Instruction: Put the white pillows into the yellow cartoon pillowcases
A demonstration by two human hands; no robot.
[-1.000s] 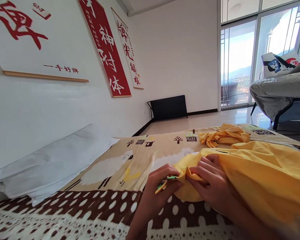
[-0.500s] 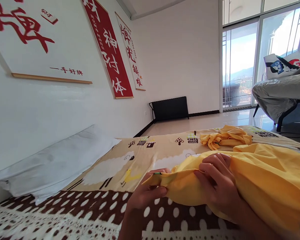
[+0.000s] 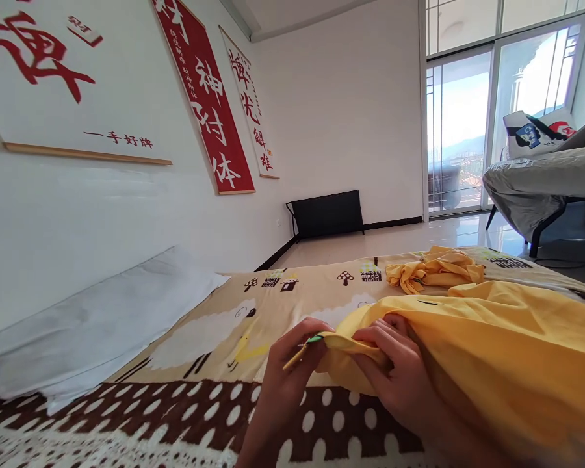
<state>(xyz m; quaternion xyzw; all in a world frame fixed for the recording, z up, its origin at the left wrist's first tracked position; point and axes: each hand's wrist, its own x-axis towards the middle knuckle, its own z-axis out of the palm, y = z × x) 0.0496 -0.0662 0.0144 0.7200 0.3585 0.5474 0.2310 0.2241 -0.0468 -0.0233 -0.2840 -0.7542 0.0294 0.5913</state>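
A large yellow cloth (image 3: 507, 344) spreads from the right side of the bed to my hands. Near its left end, my left hand (image 3: 297, 357) pinches the gathered edge, where a small green patch shows between the fingers. Just to the right, my right hand (image 3: 390, 361) grips a fold of the same cloth, its fingers curled over the top. Part of the cloth hangs below and between the two hands. Beyond it lies a crumpled bundle of yellow fabric (image 3: 436, 268), apart from both hands.
The patterned blanket (image 3: 214, 331) with sheep and dots covers the bed. At the left, a white pillow (image 3: 107, 325) leans along the wall. A black folded table (image 3: 326, 214) stands on the floor beyond, and a covered table (image 3: 541, 179) is at the right.
My right hand has come left along the cloth, nearer my left hand. The left hand has turned more upright around the edge. The view has shifted slightly to the right.
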